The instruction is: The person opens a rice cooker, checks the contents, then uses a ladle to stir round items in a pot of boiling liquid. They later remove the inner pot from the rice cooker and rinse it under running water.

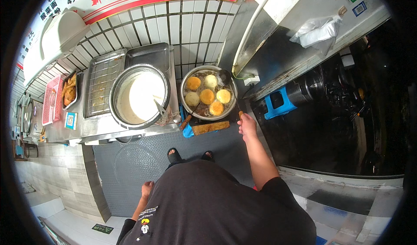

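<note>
My right hand (247, 126) grips the wooden handle of a long metal ladle (224, 78), whose dark head rests at the far right side of a round metal pan (195, 70). Several round cakes sit in bubbling oil there; some are golden, like the middle cake (207, 96), while others, such as the left one (192, 99), look paler. A second wooden-handled tool (185, 122) leans over the pan's near left rim. At my left side, my left hand (147, 189) hangs low with curled fingers, partly turned away, and no object shows in it.
Left of the pan, a large pot (114, 114) of white batter (140, 92) holds a spatula-like utensil (160, 107). Beyond stand a wire-racked tray (104, 82), a tray of fried food (69, 90) and a pink basket (52, 98). A blue stool (280, 103) stands at the right.
</note>
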`<action>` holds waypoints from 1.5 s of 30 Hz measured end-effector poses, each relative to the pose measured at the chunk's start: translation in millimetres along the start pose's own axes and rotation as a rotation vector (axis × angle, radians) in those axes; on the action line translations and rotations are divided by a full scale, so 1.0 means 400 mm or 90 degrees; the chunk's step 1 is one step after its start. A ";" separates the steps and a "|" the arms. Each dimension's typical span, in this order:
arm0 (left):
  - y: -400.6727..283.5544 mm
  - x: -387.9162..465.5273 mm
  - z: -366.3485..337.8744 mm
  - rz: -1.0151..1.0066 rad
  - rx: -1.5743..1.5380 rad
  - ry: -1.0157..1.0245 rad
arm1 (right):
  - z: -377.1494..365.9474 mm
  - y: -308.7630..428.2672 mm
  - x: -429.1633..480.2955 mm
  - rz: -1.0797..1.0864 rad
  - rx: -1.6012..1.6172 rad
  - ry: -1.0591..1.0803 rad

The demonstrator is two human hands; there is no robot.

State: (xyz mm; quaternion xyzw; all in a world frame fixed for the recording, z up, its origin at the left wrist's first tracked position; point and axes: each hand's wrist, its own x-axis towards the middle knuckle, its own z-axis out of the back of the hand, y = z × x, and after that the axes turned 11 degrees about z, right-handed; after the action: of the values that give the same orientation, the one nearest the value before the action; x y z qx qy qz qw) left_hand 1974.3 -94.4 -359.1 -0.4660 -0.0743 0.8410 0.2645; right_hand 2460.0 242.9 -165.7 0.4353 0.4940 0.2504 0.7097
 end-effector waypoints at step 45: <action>0.063 0.069 -0.016 0.027 -0.120 0.006 | -0.125 0.007 -0.114 0.006 0.046 0.095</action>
State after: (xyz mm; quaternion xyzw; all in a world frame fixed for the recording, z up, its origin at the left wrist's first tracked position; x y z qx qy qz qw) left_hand 1958.4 -102.3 -392.4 -0.4943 -0.1418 0.8334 0.2024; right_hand 2396.6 227.1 -147.9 0.4428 0.5522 0.2678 0.6537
